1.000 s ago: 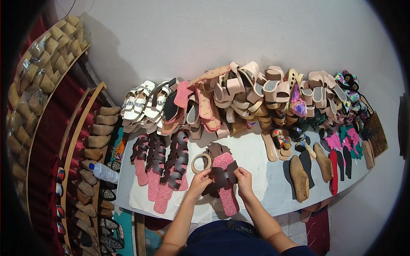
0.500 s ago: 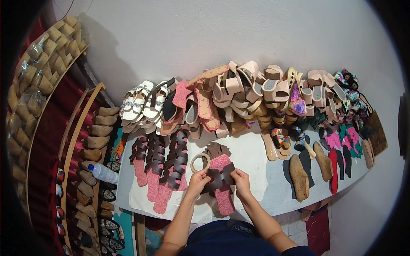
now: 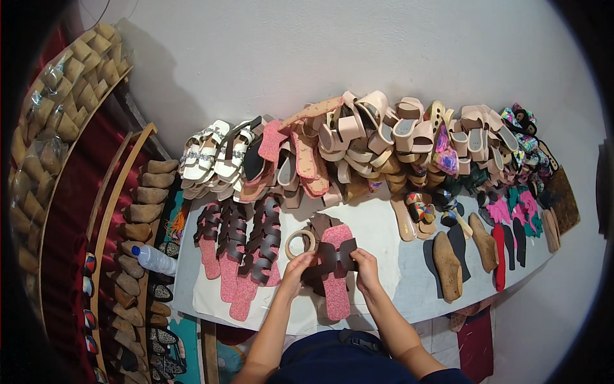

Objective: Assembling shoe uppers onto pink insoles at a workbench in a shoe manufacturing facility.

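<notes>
My left hand (image 3: 297,271) pinches the left end of a dark brown sandal strap (image 3: 330,257), a flat cut-out piece. My right hand (image 3: 366,265) grips its right end with thumb and fingers. The strap lies across the upper half of a pink speckled sandal sole (image 3: 336,298), whose lower end sticks out below. Behind the sole, more brown strap pieces (image 3: 322,223) lie partly hidden. A roll of tan tape (image 3: 299,244) rests just beyond my left hand. To the left, several pink soles (image 3: 244,297) lie with stacked brown straps (image 3: 261,239) on them.
Piled sandals (image 3: 358,144) line the wall at the table's back. Wooden shoe lasts (image 3: 448,269) and dark sole pieces (image 3: 458,253) lie to the right. A water bottle (image 3: 155,260) is beside the left edge, near racks of lasts (image 3: 144,214). White paper (image 3: 377,281) covers the table's middle.
Both hands still hold the strap, which has shifted slightly right and up. The pink sole beneath it has moved a little away from me and now stands straighter.
</notes>
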### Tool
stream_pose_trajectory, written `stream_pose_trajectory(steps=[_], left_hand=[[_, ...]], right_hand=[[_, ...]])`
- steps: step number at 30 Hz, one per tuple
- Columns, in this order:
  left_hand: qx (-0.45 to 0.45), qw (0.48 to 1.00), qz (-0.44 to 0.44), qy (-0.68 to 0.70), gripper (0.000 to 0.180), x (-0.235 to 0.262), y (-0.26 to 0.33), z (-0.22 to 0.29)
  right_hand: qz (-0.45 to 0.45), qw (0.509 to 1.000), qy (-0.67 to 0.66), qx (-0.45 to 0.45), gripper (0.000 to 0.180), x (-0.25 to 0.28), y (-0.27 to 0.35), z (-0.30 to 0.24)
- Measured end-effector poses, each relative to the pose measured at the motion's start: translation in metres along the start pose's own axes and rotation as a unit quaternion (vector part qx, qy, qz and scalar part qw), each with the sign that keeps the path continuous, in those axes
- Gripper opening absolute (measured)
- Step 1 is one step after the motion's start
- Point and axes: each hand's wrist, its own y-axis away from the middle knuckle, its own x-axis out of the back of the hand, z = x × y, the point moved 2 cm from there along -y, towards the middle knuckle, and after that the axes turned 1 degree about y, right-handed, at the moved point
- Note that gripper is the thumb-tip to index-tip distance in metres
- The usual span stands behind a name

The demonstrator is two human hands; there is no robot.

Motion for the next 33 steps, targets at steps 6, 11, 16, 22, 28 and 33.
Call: stream_pose_trajectory(steps=[6, 11, 16, 22, 28, 33], left_hand=[[-0.264, 0.927, 0.073, -0.255, 0.027, 0.008, 0.009, 0.006], [-0.335, 0.822, 0.069, -0.456, 0.035, 0.001, 0.022, 0.005], [-0.236, 0.880, 0.069, -0.407, 0.038, -0.014, 0.020, 0.000], [-0.206, 0.902, 0.067, -0.375, 0.037, -0.012, 0.007, -0.015], [-0.176, 0.934, 0.077, -0.301, 0.033, -0.002, 0.000, -0.030], [-0.107, 0.984, 0.082, -0.114, 0.029, -0.003, 0.000, -0.035]], right_hand=[[0.025, 0.999, -0.025, 0.013, 0.010, 0.010, -0.007, -0.008], [0.032, 0.999, -0.015, 0.023, 0.010, 0.016, -0.012, -0.006], [0.026, 0.999, -0.034, 0.022, 0.010, 0.017, -0.014, 0.000], [0.036, 0.999, -0.034, 0.003, 0.009, 0.013, -0.014, 0.005], [0.035, 0.999, -0.034, 0.001, 0.009, 0.007, -0.011, -0.001], [0.034, 0.999, -0.029, 0.004, 0.010, 0.003, -0.008, -0.001]])
